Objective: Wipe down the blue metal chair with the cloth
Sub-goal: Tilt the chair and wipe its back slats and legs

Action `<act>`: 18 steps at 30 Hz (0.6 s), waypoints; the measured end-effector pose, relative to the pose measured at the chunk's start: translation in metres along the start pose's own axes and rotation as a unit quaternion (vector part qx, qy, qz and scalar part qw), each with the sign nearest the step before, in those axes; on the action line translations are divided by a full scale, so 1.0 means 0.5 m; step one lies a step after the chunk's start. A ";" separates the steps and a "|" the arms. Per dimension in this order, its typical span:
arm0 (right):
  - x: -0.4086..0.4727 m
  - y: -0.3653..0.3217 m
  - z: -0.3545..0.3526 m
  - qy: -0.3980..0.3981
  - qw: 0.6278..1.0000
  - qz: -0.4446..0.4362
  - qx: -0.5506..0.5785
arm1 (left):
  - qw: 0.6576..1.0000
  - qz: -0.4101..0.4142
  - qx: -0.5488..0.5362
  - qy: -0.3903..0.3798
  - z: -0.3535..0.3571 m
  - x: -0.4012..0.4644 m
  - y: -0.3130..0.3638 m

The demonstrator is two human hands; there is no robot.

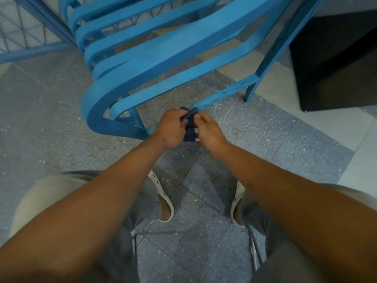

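Note:
The blue metal chair (pixel 163 52) with curved slats fills the upper middle of the view. A dark blue cloth (pixel 189 124) with white stripes is bunched low against the chair's bottom front rail (pixel 224 94). My left hand (pixel 169 127) grips the cloth from the left. My right hand (pixel 210 131) pinches it from the right, fingers curled onto the fabric. Both hands sit close together just below the rail, near the chair's front left leg.
A speckled grey tiled floor (pixel 61 119) lies under everything. A dark cabinet (pixel 334 64) stands at the right beside the chair's right leg (pixel 250 94). A blue metal grille (pixel 26 27) is at the upper left. My feet in white sandals (pixel 165 205) are below the hands.

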State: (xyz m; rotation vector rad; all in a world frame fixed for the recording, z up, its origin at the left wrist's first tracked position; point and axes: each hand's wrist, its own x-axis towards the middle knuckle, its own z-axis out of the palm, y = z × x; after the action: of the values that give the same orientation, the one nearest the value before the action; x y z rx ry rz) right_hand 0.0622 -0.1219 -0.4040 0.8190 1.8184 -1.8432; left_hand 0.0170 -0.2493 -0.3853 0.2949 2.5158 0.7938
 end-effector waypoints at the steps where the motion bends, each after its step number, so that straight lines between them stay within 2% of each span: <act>1: -0.002 0.013 0.012 0.007 0.999 0.026 0.041 | 1.000 -0.002 -0.008 -0.010 0.002 -0.008 -0.004; 4: -0.012 0.031 0.026 0.040 0.987 0.044 0.152 | 0.995 0.007 -0.065 -0.070 0.006 -0.027 -0.007; 6: -0.002 0.031 0.019 0.085 0.979 0.054 0.177 | 0.983 0.016 -0.116 -0.140 0.004 -0.033 -0.003; 8: 0.014 0.027 0.002 0.131 0.977 0.057 0.155 | 0.977 0.031 -0.115 -0.179 -0.005 -0.032 0.007; 10: 0.020 0.024 -0.024 0.171 0.983 0.014 0.073 | 0.989 0.043 -0.037 -0.140 -0.021 -0.030 0.014; 12: 0.007 0.012 -0.045 0.194 0.979 -0.058 -0.018 | 0.997 0.021 0.040 -0.055 -0.038 -0.027 0.009; 15: 0.005 0.009 -0.060 0.201 0.942 -0.172 -0.206 | 0.993 0.009 0.110 0.032 -0.044 -0.014 -0.022; 18: 0.031 0.007 -0.043 0.219 0.924 -0.198 -0.244 | 0.991 -0.006 0.126 0.053 -0.026 -0.004 -0.049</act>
State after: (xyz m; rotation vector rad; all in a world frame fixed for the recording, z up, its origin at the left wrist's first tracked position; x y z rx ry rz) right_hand 0.0553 -0.0991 -0.4163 0.7452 2.7510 -1.3576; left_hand 0.0106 -0.2761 -0.3898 0.3282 2.7193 0.4965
